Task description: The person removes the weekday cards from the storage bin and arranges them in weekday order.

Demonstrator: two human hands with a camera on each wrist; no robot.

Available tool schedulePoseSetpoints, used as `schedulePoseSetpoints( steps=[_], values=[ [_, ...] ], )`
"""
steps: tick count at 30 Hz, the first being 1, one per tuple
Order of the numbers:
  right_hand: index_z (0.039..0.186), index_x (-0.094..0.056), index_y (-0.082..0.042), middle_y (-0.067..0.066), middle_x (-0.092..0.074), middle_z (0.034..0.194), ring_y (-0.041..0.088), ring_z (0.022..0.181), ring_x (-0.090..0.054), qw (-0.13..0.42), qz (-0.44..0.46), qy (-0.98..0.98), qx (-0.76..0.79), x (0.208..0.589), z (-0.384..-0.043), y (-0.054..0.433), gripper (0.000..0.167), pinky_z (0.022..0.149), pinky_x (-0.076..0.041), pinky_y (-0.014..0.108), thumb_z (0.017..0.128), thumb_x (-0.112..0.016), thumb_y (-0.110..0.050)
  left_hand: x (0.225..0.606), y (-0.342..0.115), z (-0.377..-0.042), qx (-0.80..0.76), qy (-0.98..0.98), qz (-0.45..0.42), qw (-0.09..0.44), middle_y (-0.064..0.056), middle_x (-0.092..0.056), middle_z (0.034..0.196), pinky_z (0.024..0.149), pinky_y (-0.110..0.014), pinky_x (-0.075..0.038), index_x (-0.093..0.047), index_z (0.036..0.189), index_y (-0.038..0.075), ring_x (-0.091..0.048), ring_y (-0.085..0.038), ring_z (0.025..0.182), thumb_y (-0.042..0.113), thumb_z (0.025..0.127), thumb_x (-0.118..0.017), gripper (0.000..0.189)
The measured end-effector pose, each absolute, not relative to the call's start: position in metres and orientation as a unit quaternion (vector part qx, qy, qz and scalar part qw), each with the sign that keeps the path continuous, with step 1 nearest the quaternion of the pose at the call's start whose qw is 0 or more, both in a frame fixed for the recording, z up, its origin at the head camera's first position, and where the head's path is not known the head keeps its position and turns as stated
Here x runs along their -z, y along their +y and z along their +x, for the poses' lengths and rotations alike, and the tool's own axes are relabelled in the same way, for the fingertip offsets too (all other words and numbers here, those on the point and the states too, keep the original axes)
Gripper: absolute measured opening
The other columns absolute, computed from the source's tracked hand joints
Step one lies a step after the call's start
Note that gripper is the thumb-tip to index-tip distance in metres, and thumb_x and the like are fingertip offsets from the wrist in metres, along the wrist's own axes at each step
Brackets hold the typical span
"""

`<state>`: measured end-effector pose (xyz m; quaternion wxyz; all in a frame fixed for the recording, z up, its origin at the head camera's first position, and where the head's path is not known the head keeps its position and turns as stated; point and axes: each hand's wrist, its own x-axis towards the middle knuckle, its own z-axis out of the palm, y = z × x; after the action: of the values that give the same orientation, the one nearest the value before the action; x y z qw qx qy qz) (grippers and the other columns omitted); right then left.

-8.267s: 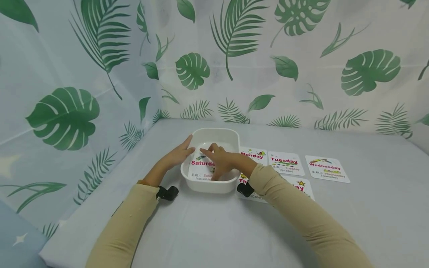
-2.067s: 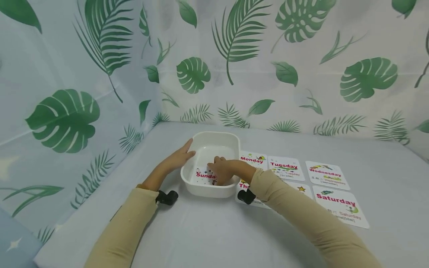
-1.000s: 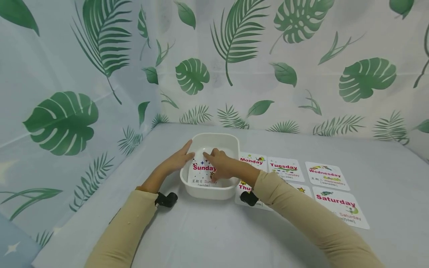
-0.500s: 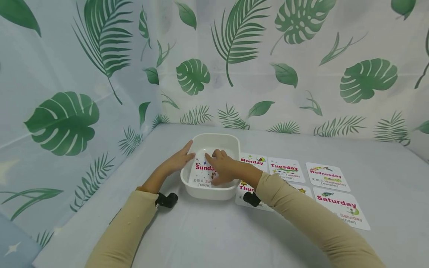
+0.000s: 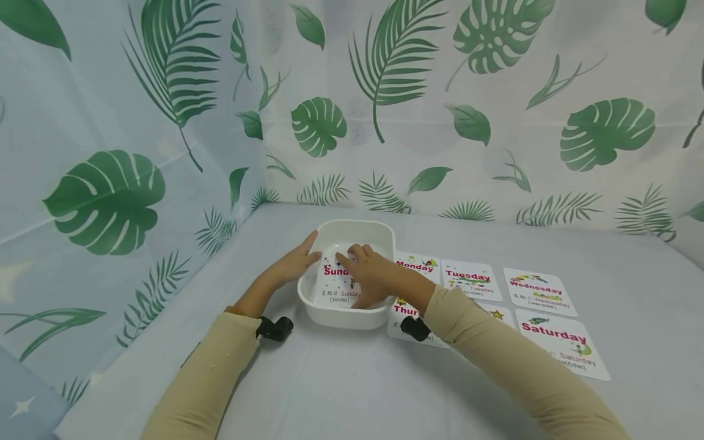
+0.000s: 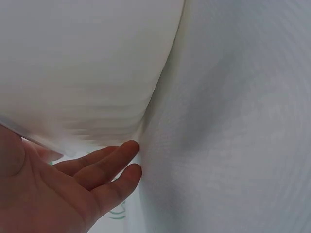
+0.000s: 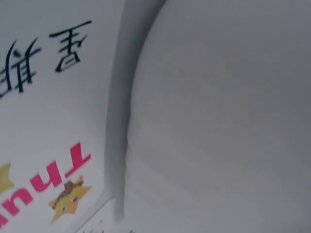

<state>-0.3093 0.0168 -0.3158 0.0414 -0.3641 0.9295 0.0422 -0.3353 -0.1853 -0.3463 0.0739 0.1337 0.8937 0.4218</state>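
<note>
A white plastic basin [image 5: 346, 318] stands on the table with a Sunday flashcard [image 5: 335, 286] inside it. My right hand [image 5: 374, 274] reaches over the basin's right side and grips that card across its right part, thumb near the lower edge and index finger near the top. My left hand [image 5: 290, 265] holds the basin's left rim, thumb over the edge. In the left wrist view, the fingers of the left hand [image 6: 63, 191] lie against the outer wall of the basin [image 6: 73, 63]. The right wrist view shows no fingers, only the basin's wall [image 7: 218, 111] beside the Thursday card [image 7: 53, 116].
Right of the basin lie Monday [image 5: 415, 264], Tuesday [image 5: 467, 280] and Wednesday [image 5: 539, 290] cards in a back row. In front are Thursday [image 5: 400, 311], a card partly under the right sleeve [image 5: 497, 315], and Saturday [image 5: 555, 333]. Leaf-patterned cloth [image 5: 412, 122] encloses the table's back and left.
The Saturday card, earlier in the basin under my right hand, now lies on the table at right. My right hand has since gripped the Sunday card and shifted it slightly. The left hand stays put.
</note>
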Motion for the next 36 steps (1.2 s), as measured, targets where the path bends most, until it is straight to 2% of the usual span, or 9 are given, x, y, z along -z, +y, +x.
schedulePoseSetpoints(
  steps=[5, 12, 22, 28, 32, 36],
  values=[
    [0.146, -0.024, -0.015, 0.014, -0.026, 0.145, 0.03, 0.13, -0.028, 0.012, -0.357, 0.934, 0.016, 0.305, -0.304, 0.032, 0.101, 0.106, -0.035, 0.044, 0.066, -0.075, -0.051, 0.345, -0.185, -0.334, -0.423, 0.893, 0.137, 0.077, -0.01, 0.004, 0.154, 0.115, -0.046, -0.005, 0.008, 0.147, 0.01, 0.0, -0.028, 0.142, 0.024, 0.099, -0.03, 0.062],
    [0.145, -0.026, -0.017, 0.014, -0.021, 0.15, 0.036, 0.135, -0.019, 0.008, -0.326, 0.942, 0.078, 0.289, -0.287, 0.075, 0.096, 0.108, -0.021, 0.058, 0.068, -0.076, -0.045, 0.348, -0.185, -0.333, -0.423, 0.893, 0.123, 0.089, -0.009, 0.005, 0.154, 0.114, -0.048, -0.005, 0.007, 0.147, 0.012, -0.001, -0.03, 0.142, 0.026, 0.099, -0.03, 0.062],
    [0.14, -0.037, -0.025, 0.011, -0.029, 0.147, 0.039, 0.13, -0.029, -0.008, -0.328, 0.941, 0.077, 0.284, -0.226, 0.162, 0.086, 0.096, -0.032, 0.065, 0.067, -0.077, -0.045, 0.343, -0.188, -0.332, -0.425, 0.89, 0.137, 0.09, -0.009, 0.008, 0.154, 0.114, -0.05, -0.005, 0.008, 0.147, 0.01, 0.001, -0.031, 0.141, 0.025, 0.099, -0.029, 0.062],
    [0.135, -0.044, -0.03, 0.009, -0.038, 0.142, 0.039, 0.125, -0.037, -0.006, -0.321, 0.944, 0.074, 0.296, -0.177, 0.208, 0.08, 0.093, -0.035, 0.062, 0.065, -0.074, -0.054, 0.342, -0.186, -0.332, -0.422, 0.891, 0.141, 0.094, -0.011, 0.009, 0.154, 0.113, -0.052, -0.004, 0.01, 0.146, 0.01, 0.001, -0.035, 0.141, 0.025, 0.1, -0.029, 0.062],
    [0.135, -0.043, -0.036, 0.005, -0.04, 0.141, 0.038, 0.122, -0.041, 0.002, -0.303, 0.951, 0.06, 0.308, -0.15, 0.233, 0.079, 0.087, -0.041, 0.059, 0.065, -0.069, -0.063, 0.342, -0.185, -0.331, -0.422, 0.89, 0.142, 0.095, -0.013, 0.01, 0.153, 0.113, -0.053, -0.001, 0.01, 0.146, 0.009, 0.004, -0.035, 0.14, 0.024, 0.1, -0.028, 0.062],
    [0.135, -0.039, -0.04, 0.002, -0.038, 0.142, 0.037, 0.123, -0.041, 0.021, -0.294, 0.954, 0.057, 0.322, -0.131, 0.248, 0.078, 0.084, -0.043, 0.06, 0.066, -0.064, -0.067, 0.346, -0.184, -0.33, -0.425, 0.889, 0.143, 0.098, -0.013, 0.011, 0.153, 0.113, -0.052, 0.0, 0.011, 0.146, 0.008, 0.006, -0.034, 0.14, 0.024, 0.1, -0.028, 0.062]
  ],
)
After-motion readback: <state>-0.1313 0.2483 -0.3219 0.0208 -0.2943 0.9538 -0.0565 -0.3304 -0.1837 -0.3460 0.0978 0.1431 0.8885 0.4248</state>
